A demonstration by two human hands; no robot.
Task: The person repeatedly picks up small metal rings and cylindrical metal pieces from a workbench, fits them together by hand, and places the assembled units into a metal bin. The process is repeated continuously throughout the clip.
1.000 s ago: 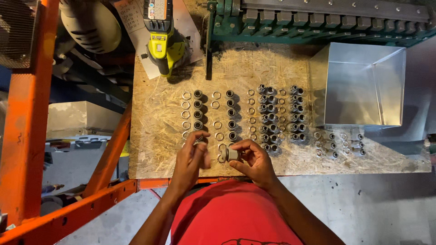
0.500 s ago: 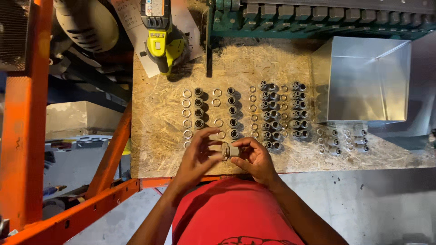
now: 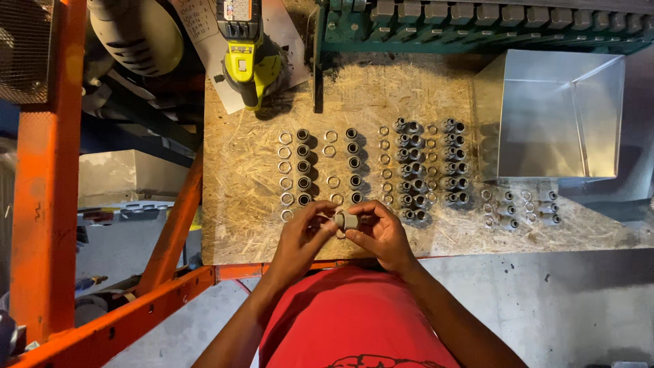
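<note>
Between both hands (image 3: pixel 344 235), a small grey cylindrical fitting (image 3: pixel 346 221).

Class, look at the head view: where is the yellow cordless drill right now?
The yellow cordless drill lies at the far left of the chipboard bench, beyond the rows of rings.

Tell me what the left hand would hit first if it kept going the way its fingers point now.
The left hand points rightward at the small grey fitting pinched between both hands, so it would press further onto that fitting, then meet the right hand just behind it. Depth is hard to judge from above.
</note>
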